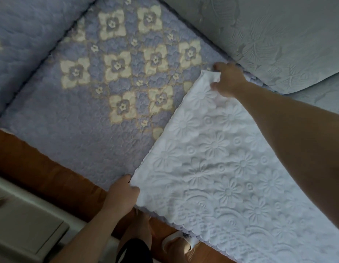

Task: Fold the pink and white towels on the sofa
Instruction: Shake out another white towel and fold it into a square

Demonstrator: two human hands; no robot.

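Running off the frame's right edge, the white towel (221, 168) hides its far side. Left hand (123, 196) and right hand (228, 80) each pinch a corner — open sofa seat (79, 130) lies leftward.

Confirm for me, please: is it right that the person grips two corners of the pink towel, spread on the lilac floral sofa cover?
Not quite: the towel is white, with embossed flowers, as the head view shows. The rest holds: the left hand and right hand each grip a corner, on the lilac floral sofa cover.

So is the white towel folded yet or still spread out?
Spread out: the white towel lies flat on the sofa, each hand pinching a corner.
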